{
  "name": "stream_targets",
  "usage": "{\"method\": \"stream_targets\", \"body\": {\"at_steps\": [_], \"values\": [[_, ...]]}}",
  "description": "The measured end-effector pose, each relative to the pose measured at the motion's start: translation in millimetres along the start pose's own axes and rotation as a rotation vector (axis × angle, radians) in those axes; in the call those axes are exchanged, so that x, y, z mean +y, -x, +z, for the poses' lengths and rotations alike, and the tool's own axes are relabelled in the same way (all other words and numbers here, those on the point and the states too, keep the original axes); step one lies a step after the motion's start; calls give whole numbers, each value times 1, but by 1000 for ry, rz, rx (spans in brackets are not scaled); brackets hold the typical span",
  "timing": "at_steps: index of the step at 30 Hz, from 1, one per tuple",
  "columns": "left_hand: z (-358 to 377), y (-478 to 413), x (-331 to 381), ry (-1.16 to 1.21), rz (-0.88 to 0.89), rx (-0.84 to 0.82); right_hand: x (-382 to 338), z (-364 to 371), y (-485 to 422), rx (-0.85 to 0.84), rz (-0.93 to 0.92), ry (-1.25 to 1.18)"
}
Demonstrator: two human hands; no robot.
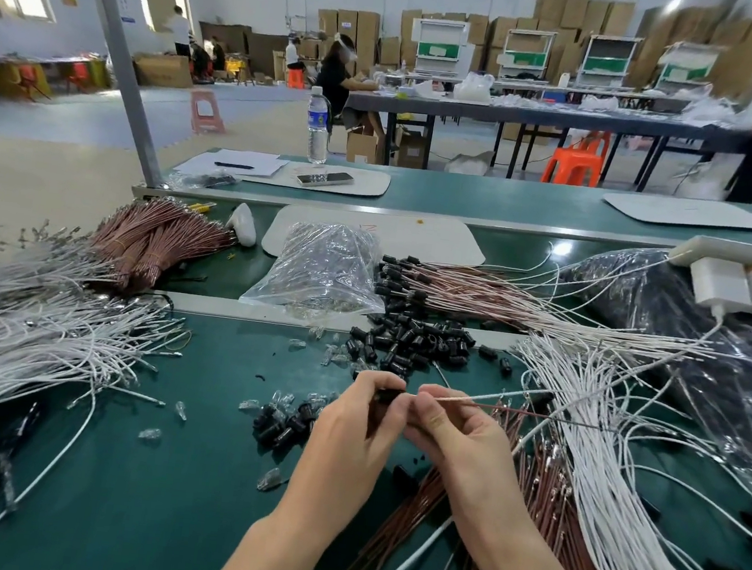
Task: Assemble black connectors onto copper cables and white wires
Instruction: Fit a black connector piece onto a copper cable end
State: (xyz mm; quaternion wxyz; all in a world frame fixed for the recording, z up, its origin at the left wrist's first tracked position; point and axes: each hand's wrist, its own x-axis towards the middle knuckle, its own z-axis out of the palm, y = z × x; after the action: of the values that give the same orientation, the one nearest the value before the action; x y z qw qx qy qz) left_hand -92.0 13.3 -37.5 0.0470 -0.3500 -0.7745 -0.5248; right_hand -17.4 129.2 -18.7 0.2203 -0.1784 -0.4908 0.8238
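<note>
Green worktop (156, 470), factory hall behind. My left grip (360, 423) is curled round a black connector (387, 397), pinched between thumb and forefinger at mid-worktop. My right grip (451, 429) pinches a white wire (497, 395) and a copper cable (537, 414) at the connector's mouth; both trail right. Seated or not, I cannot tell. Loose connectors (409, 342) are heaped just beyond. A wire bundle (8, 327) lies left, and copper cables (548, 487) lie beside my right wrist.
</note>
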Motion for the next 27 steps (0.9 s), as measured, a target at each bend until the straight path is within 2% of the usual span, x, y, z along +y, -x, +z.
{"method": "stream_targets", "body": {"at_steps": [2,6,10,23,27], "values": [[0,1,2,-64,-15,-22,1,0,0,-9,-15,4],[3,2,5,-342,-9,16,2,-1,-1,-1,-35,37],[3,0,6,-460,-21,58,3,-1,1,-13,-48,66],[4,-2,8,-557,34,121,5,-5,-1,-63,-39,40],[6,-1,8,-604,20,137,5,-4,-1,-27,-42,24]]}}
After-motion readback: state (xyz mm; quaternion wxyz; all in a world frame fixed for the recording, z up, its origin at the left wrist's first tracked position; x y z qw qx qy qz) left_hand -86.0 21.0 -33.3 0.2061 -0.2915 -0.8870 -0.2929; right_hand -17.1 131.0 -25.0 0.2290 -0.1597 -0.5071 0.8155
